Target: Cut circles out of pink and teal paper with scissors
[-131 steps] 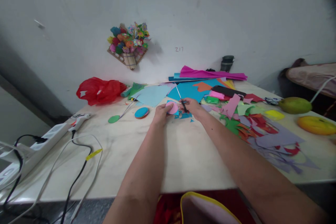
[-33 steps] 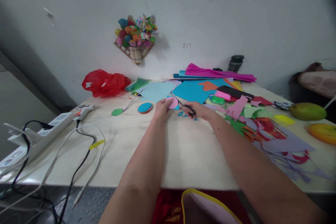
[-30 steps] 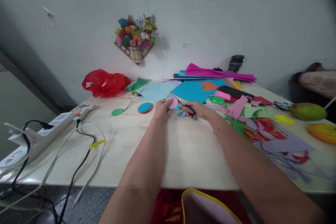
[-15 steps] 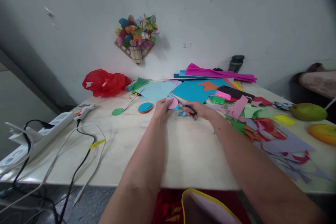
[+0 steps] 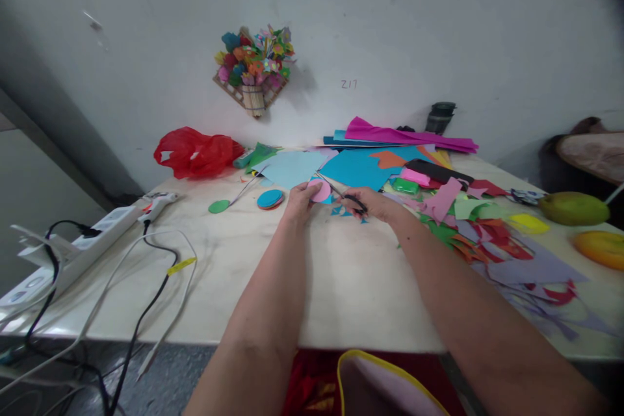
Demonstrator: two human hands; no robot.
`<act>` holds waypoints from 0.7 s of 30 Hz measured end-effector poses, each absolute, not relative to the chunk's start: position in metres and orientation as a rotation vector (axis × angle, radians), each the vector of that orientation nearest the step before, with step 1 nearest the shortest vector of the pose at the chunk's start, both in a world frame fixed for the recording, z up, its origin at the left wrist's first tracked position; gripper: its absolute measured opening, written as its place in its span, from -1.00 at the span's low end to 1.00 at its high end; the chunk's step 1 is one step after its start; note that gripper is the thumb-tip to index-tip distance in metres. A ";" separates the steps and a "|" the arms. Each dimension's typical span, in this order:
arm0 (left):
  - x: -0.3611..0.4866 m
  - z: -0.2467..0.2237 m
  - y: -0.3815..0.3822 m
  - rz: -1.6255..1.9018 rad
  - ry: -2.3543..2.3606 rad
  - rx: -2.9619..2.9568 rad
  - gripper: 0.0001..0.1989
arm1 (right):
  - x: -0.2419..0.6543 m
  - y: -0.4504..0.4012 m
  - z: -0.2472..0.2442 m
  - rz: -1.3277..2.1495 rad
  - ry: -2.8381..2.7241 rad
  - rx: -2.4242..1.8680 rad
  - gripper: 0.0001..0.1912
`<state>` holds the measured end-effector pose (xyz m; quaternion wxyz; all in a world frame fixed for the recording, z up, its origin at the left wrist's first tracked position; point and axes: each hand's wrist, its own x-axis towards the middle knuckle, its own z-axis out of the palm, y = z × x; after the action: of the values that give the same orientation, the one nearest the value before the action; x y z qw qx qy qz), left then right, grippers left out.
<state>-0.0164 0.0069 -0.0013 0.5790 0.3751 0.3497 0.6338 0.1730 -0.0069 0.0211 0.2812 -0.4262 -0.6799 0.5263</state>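
Closest of all, a yellow-edged pocket (image 5: 363, 367) gapes at the lap; its depth is in shadow, and what is in it cannot be told.

Beyond the bare near part of the table (image 5: 355, 286), the hands are held apart but close. The pink disc (image 5: 319, 191) is pinched at its left edge by the left hand (image 5: 298, 201), with a blue sheet (image 5: 328, 199) showing behind it. The scissors (image 5: 361, 207) are gripped at the black handles by the right hand (image 5: 363, 201), and the blades are pointed up past the sheet's right side; whether it is touched by them cannot be made out. Disc and sheet are judged light, thin and easily bent or creased, and likely to slip over each other, so both are best pinched together at the edge, clear of the blades. The scissors are judged stiff and somewhat heavier, to be taken by the handles only.

Farther off, the red bag (image 5: 195, 153) is crumpled, thin-looking, its contents hidden. By the wall a dark cup (image 5: 440, 118) is seen, its inside not shown. On the wall, colourful flowers (image 5: 263, 58) are held in a slatted holder (image 5: 253, 101).
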 end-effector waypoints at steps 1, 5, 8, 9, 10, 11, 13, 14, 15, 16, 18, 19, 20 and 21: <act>-0.017 -0.001 0.007 1.480 0.816 0.883 -0.70 | 0.173 -0.007 0.021 1.409 -1.822 -1.145 -0.85; -0.018 -0.001 0.006 1.458 0.792 0.910 -0.67 | 0.174 -0.006 0.021 1.424 -1.816 -1.155 -0.83; -0.019 -0.002 0.007 1.460 0.789 0.912 -0.67 | 0.174 -0.006 0.022 1.431 -1.816 -1.149 -0.83; -0.019 -0.002 0.007 1.463 0.794 0.912 -0.68 | 0.175 -0.006 0.022 1.435 -1.811 -1.149 -0.83; -0.019 -0.002 0.007 1.464 0.799 0.912 -0.69 | 0.175 -0.006 0.023 1.444 -1.805 -1.149 -0.84; -0.019 -0.002 0.007 1.462 0.804 0.913 -0.69 | 0.174 -0.006 0.024 1.452 -1.798 -1.149 -0.85; -0.019 -0.002 0.007 1.456 0.806 0.917 -0.69 | 0.174 -0.006 0.024 1.472 -1.782 -1.158 -0.86; -0.019 -0.002 0.006 1.455 0.803 0.917 -0.69 | 0.174 -0.006 0.024 1.478 -1.774 -1.161 -0.87; -0.019 -0.002 0.006 1.455 0.797 0.916 -0.69 | 0.174 -0.006 0.024 1.483 -1.768 -1.161 -0.87; -0.020 -0.001 0.006 1.453 0.791 0.915 -0.69 | 0.174 -0.005 0.024 1.491 -1.760 -1.159 -0.87; -0.020 -0.002 0.006 1.448 0.789 0.908 -0.69 | 0.174 -0.004 0.024 1.519 -1.739 -1.152 -0.86; -0.020 -0.002 0.006 1.444 0.793 0.905 -0.69 | 0.175 -0.003 0.023 1.535 -1.727 -1.151 -0.85; -0.020 -0.002 0.006 1.440 0.795 0.905 -0.69 | 0.175 -0.003 0.023 1.552 -1.716 -1.153 -0.84; -0.021 -0.002 0.006 1.438 0.797 0.905 -0.69 | 0.175 -0.002 0.023 1.564 -1.709 -1.156 -0.83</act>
<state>-0.0205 0.0064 -0.0021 0.5910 0.3890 0.3426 0.6181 0.1748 -0.0025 0.0231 0.2728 -0.4296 -0.6350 0.5812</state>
